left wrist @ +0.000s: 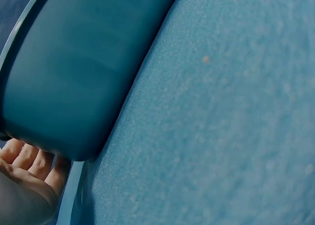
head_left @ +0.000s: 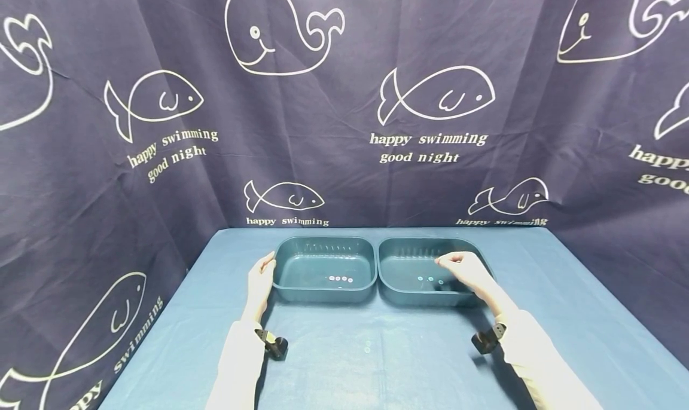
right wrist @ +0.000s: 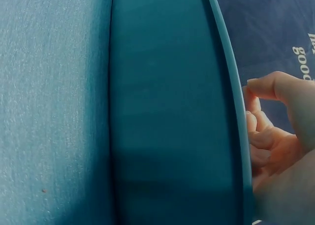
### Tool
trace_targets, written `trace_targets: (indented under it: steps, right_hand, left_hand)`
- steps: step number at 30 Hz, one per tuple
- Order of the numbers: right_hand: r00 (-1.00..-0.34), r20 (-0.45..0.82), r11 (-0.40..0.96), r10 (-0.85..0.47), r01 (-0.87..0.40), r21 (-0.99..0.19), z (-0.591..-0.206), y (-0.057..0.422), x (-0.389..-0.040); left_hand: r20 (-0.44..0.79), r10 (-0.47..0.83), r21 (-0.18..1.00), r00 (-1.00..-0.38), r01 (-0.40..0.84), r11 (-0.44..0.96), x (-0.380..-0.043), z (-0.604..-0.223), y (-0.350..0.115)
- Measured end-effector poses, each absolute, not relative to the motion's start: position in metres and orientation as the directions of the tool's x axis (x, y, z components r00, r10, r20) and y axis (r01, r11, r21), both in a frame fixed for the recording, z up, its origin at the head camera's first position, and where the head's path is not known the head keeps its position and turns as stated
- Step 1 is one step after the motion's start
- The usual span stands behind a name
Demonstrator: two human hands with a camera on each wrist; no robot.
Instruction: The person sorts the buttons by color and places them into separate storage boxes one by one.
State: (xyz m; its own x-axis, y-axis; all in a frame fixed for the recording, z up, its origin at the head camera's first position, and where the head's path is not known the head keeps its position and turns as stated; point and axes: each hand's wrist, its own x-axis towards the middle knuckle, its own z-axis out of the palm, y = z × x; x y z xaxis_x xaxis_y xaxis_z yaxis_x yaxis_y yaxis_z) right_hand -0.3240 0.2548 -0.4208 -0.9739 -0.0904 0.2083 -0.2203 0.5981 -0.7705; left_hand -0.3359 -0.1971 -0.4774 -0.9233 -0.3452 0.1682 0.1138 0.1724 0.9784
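Two dark teal rectangular bins stand side by side on the table. In the left bin (head_left: 301,294), several small pinkish-white ring-like pieces (head_left: 337,278) lie in a row on the floor. Three small pale blue ones (head_left: 430,279) lie in the right bin (head_left: 420,298). My left hand (head_left: 261,283) rests its fingers against the outer left end of the left bin; the bin's wall partly hides them in the left wrist view. Over the right bin hovers my right hand (head_left: 466,270), thumb and index fingertips together and the other fingers curled. No object shows between its fingertips.
A light blue cloth covers the table (head_left: 323,362), with small faint pale marks (head_left: 368,347) near its middle. Dark curtains (head_left: 344,189) printed with whales and fish hang behind and at both sides. Each wrist wears a small black camera (head_left: 277,348).
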Motion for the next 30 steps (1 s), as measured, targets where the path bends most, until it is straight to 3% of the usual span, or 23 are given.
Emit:
trace_targets:
  steps: [20,30]
  right_hand:
    - [-0.964,0.258,0.621,-0.07,-0.245,-0.745,-0.417,0.252,-0.315]
    - [-0.922,0.378,0.644,-0.081,-0.338,-0.687,-0.41,0.235,-0.305]
  left_hand:
    - [0.173,-0.354,0.978,-0.919,0.117,0.174,-0.335,-0.476,-0.196]
    - [0.172,-0.365,0.977,-0.915,0.11,0.185,-0.336,-0.477,-0.195]
